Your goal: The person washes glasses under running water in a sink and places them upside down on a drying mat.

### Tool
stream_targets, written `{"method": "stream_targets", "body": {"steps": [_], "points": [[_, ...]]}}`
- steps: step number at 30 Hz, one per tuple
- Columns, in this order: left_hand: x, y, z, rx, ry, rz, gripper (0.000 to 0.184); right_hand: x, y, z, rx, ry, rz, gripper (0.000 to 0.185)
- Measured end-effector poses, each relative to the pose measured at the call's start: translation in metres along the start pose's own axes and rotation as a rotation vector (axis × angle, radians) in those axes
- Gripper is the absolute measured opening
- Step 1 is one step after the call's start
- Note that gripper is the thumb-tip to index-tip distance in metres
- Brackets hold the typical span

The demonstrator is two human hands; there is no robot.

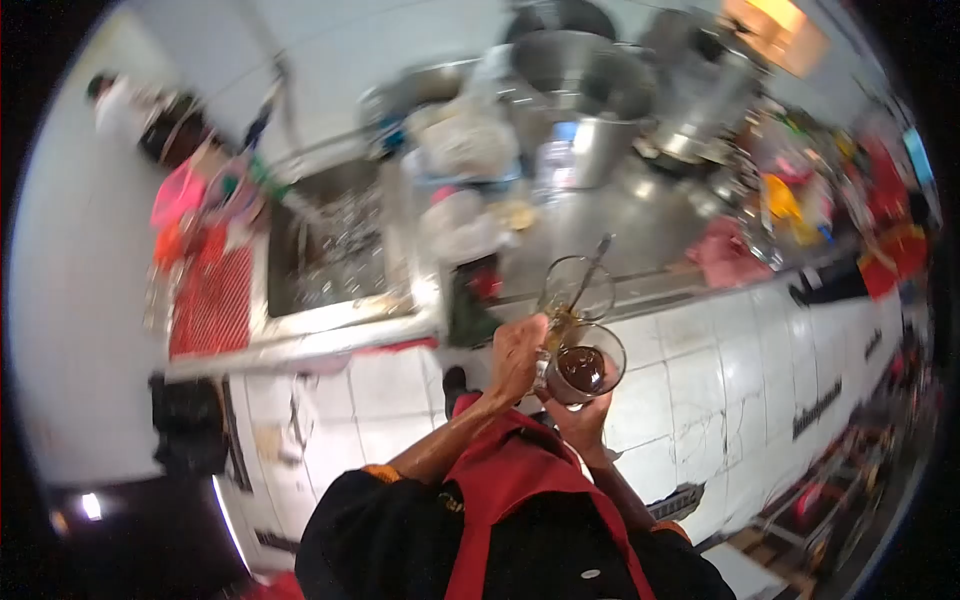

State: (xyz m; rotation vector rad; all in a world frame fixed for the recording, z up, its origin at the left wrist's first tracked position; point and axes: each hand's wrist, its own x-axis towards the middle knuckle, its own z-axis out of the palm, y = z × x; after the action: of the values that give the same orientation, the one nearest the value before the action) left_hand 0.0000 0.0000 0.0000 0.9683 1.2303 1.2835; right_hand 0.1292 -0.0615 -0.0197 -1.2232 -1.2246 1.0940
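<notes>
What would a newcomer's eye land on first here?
Probably the glass of dark liquid near the centre, left hand beside it and right hand beneath, with a second glass just beyond it. Next would come the bright red apron below them, then the big metal pot on the steel counter beyond.

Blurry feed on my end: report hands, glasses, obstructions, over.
Left hand beside front glass, exact grip unclear. Right hand holding it from below, dark liquid inside. Rear glass close behind, utensil leaning in it. Nothing visibly blocking.

I see two hands (517,355), two glass mugs (584,372) at their fingers, one slim utensil (592,269) just past the fingertips, and one sink (340,318) left of them.
</notes>
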Motion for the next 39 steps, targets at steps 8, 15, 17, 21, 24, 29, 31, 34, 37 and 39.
{"method": "stream_targets", "body": {"steps": [8, 15, 17, 21, 24, 29, 31, 34, 37, 39], "points": [[0.005, 0.036, -0.250, 0.085, 0.145, 0.151, 0.043, 0.140, -0.032, 0.214, 0.110, -0.479, -0.142, 0.069], [0.010, 0.051, -0.382, 0.376, 0.360, 0.191, 0.041, 0.174, -0.064, 0.414, 0.027, -1.240, 0.018, 0.046], [0.011, 0.048, -0.403, 0.248, 0.482, 0.144, 0.042, 0.168, -0.074, 0.445, -0.325, -1.013, -0.705, 0.021], [0.011, 0.044, -0.452, 0.276, 0.702, 0.140, 0.043, 0.172, -0.132, 0.500, 0.054, -0.998, -0.642, 0.018], [0.012, 0.042, -0.486, 0.269, 0.743, 0.133, 0.043, 0.198, -0.165, 0.566, 0.139, -0.821, -0.632, 0.019], [0.027, 0.059, -0.545, 0.211, 0.717, 0.114, 0.043, 0.296, -0.100, 0.762, -0.305, -0.558, -0.838, 0.022], [0.036, 0.062, -0.567, 0.196, 0.681, 0.108, 0.040, 0.312, -0.064, 0.796, -0.426, -0.862, -0.761, 0.025], [0.046, 0.067, -0.596, 0.125, 0.612, 0.075, 0.040, 0.343, -0.045, 0.824, -0.488, -1.184, -0.640, 0.036], [0.057, 0.067, -0.621, 0.104, 0.519, 0.066, 0.039, 0.378, -0.022, 0.864, -0.618, -1.193, -0.587, 0.048], [0.062, 0.068, -0.637, 0.180, 0.418, 0.089, 0.038, 0.395, 0.011, 0.888, -1.300, -1.407, -0.695, 0.047]]}}
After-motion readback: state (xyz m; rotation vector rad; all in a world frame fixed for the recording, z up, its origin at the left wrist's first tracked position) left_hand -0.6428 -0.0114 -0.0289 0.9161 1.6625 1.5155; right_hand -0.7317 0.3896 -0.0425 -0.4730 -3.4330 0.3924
